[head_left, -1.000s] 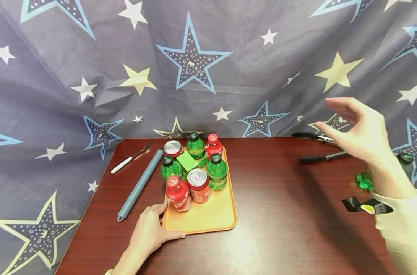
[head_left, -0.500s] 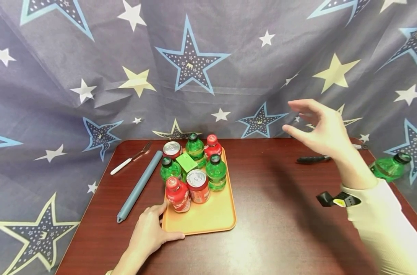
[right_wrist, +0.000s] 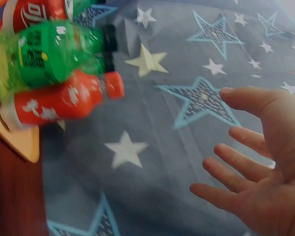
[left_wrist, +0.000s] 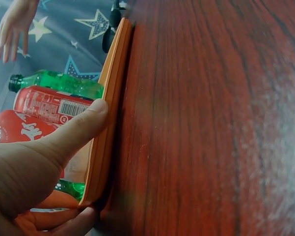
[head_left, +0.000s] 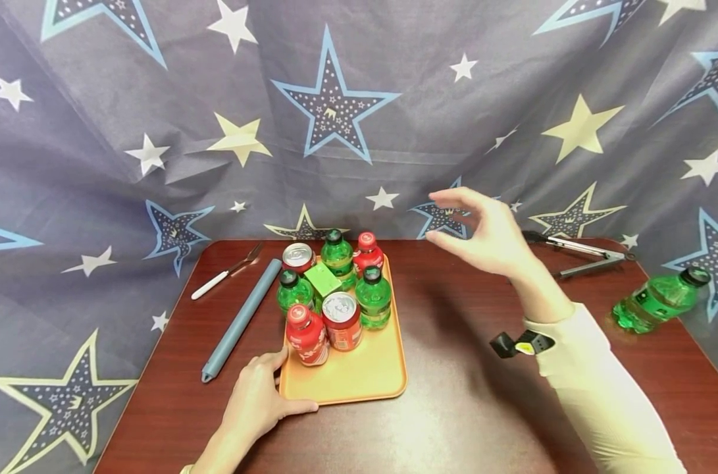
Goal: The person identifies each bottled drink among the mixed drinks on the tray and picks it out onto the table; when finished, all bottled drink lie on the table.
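Note:
My left hand (head_left: 255,398) holds the near left corner of an orange tray (head_left: 364,378), thumb along the front rim (left_wrist: 119,59) and fingers at the left side. Closest to it stands a red bottle (head_left: 307,336), beside a red can (head_left: 342,321). Also grouped on the tray are green bottles (head_left: 373,299), another red can (head_left: 298,257), a second red bottle (head_left: 368,250) and a light green block (head_left: 323,279), which sits among them. My right hand (head_left: 483,230) hovers in the air right of the tray, holding nothing; its fingers and thumb are spread in the right wrist view.
Left of the tray lie a blue-grey rod (head_left: 241,320) and a fork with a white handle (head_left: 216,280). Behind my right arm are tongs (head_left: 589,253) with black tips. A green bottle (head_left: 657,301) lies on its side at the right. A star-patterned cloth (head_left: 359,131) hangs behind the table.
My right hand has moved left through the air toward the tray, away from the green bottle lying at the right. The left hand and the tray have stayed in place.

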Motion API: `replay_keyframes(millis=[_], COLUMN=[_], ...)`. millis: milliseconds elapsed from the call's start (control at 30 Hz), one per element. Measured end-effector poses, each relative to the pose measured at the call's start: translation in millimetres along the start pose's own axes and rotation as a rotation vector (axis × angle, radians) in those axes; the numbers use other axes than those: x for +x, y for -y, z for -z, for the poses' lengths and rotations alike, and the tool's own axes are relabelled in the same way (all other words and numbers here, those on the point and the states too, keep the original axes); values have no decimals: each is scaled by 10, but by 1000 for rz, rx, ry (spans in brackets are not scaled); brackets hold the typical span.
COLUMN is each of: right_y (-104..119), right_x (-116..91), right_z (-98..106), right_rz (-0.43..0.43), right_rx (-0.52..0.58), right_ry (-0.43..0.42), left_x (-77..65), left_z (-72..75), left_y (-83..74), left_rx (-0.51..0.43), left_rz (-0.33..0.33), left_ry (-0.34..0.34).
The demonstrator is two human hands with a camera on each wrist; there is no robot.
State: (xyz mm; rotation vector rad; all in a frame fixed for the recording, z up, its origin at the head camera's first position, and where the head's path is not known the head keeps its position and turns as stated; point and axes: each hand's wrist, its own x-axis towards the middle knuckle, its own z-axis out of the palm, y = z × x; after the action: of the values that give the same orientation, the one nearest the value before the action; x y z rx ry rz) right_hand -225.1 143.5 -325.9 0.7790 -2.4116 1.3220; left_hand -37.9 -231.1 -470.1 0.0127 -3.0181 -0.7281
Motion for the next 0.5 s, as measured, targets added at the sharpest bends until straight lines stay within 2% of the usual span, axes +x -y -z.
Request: replay_keyframes(millis=[200,333,500], right_y=[-58,-147,-267], right_x=[48,86,128], right_z=[-310,-504,-746], right_rz=[-1,12,-33], right_rx=[31,13,106], right_ry=[84,116,156], left_x=[1,5,3], left_z=[11,21,29], left_y=[-12,-19,-29], left_rx=[6,10,9], left_rz=[12,13,18], left_ry=[9,18,23])
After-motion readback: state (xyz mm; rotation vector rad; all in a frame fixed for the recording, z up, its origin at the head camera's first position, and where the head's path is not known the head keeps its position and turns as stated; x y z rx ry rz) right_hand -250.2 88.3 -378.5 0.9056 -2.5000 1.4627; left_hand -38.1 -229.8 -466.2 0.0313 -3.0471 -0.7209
